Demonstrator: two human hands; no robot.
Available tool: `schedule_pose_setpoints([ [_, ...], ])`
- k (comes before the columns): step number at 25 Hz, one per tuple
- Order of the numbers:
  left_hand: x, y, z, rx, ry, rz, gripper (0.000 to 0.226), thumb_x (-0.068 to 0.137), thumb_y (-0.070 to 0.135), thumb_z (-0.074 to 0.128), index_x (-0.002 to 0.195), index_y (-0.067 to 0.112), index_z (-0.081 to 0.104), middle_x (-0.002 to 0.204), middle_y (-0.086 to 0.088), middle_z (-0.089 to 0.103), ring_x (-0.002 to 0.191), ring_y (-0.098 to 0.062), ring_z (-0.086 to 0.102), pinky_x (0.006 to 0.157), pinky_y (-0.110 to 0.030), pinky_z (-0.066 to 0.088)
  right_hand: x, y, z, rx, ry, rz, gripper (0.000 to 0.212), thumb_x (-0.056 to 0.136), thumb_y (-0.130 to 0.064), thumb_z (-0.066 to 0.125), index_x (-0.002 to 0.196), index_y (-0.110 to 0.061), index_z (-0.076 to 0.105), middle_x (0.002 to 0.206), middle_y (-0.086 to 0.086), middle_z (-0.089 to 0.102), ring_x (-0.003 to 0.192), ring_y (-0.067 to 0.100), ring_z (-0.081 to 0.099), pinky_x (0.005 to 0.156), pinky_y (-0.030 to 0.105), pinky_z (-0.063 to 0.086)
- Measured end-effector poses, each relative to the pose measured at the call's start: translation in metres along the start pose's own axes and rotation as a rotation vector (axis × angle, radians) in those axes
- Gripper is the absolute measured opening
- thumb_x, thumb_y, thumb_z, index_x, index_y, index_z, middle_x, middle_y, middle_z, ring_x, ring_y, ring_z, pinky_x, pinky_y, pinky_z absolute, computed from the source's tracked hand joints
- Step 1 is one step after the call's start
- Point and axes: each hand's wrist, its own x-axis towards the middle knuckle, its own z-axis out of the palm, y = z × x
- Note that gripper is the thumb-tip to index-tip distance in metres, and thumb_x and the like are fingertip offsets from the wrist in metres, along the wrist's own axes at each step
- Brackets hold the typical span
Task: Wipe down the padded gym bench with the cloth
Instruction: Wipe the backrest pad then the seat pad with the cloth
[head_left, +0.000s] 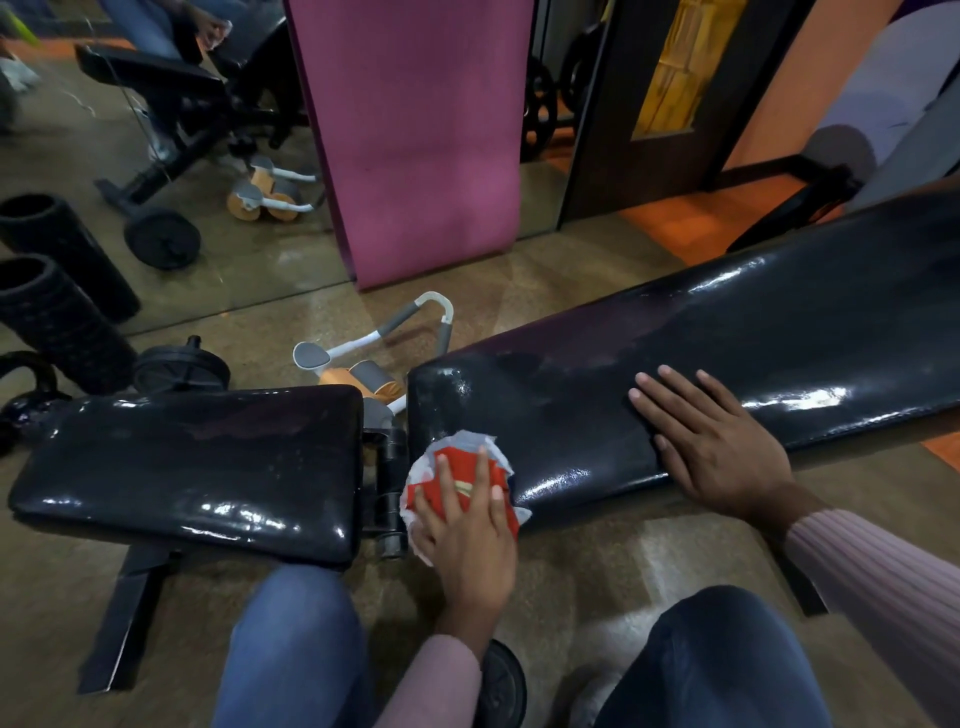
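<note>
2 hands (470, 540) (711, 441), 1 cloth (457, 478), 2 bench pads (197, 457) (727, 332).

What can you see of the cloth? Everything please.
The cloth is red with white or pale grey edges and a small yellowish mark, crumpled. It lies on the near left corner of the long back pad, hanging over its edge. The left hand presses it with straight, spread fingers.
</note>
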Motion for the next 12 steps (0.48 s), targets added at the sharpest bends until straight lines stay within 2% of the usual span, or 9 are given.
schedule_pose_setpoints([
  [2, 0.016, 0.005, -0.001, 0.035, -0.021, 0.128, 0.048, 0.096, 0.052, 0.013, 0.145, 0.054, 0.014, 0.160, 0.006, 0.006, 0.144, -0.036, 0.003, 0.109, -0.059, 0.015, 0.001, 0.000, -0.002, 0.003, -0.003, -0.002, 0.052, 0.098, -0.030, 0.030, 0.143, -0.010, 0.045, 0.152, 0.009, 0.040, 0.142, 0.028, 0.035, 0.113, 0.052, 0.030],
  [3, 0.035, 0.006, -0.003, 0.027, -0.044, 0.123, 0.047, 0.098, 0.052, 0.015, 0.145, 0.054, 0.014, 0.160, 0.007, 0.004, 0.144, -0.035, 0.002, 0.111, -0.059, 0.014, 0.002, 0.000, -0.002, 0.004, -0.009, -0.001, 0.052, 0.098, -0.030, 0.030, 0.143, -0.010, 0.045, 0.152, 0.009, 0.040, 0.142, 0.028, 0.035, 0.113, 0.052, 0.029],
  [7, 0.088, -0.010, -0.010, -0.172, -0.124, -0.119, 0.047, 0.099, 0.050, 0.016, 0.146, 0.052, 0.013, 0.161, 0.003, 0.003, 0.146, -0.029, 0.005, 0.114, -0.056, 0.014, 0.002, 0.000, -0.001, -0.007, -0.021, 0.008, 0.052, 0.099, -0.031, 0.029, 0.144, -0.010, 0.044, 0.152, 0.009, 0.040, 0.142, 0.028, 0.034, 0.113, 0.052, 0.030],
  [10, 0.055, -0.007, -0.009, -0.141, -0.092, -0.160, 0.047, 0.099, 0.051, 0.016, 0.146, 0.052, 0.011, 0.161, 0.004, 0.001, 0.145, -0.031, 0.005, 0.114, -0.056, 0.013, 0.002, 0.001, 0.000, -0.018, -0.018, -0.005, 0.052, 0.098, -0.030, 0.030, 0.144, -0.010, 0.043, 0.152, 0.009, 0.040, 0.143, 0.028, 0.033, 0.113, 0.052, 0.029],
  [12, 0.020, 0.008, -0.009, -0.046, -0.082, -0.056, 0.048, 0.097, 0.053, 0.013, 0.145, 0.054, 0.009, 0.161, 0.006, -0.004, 0.145, -0.034, -0.004, 0.113, -0.058, 0.006, 0.002, 0.002, 0.000, -0.020, -0.015, -0.007, 0.052, 0.098, -0.030, 0.030, 0.144, -0.009, 0.044, 0.152, 0.009, 0.040, 0.143, 0.028, 0.033, 0.113, 0.052, 0.029],
])
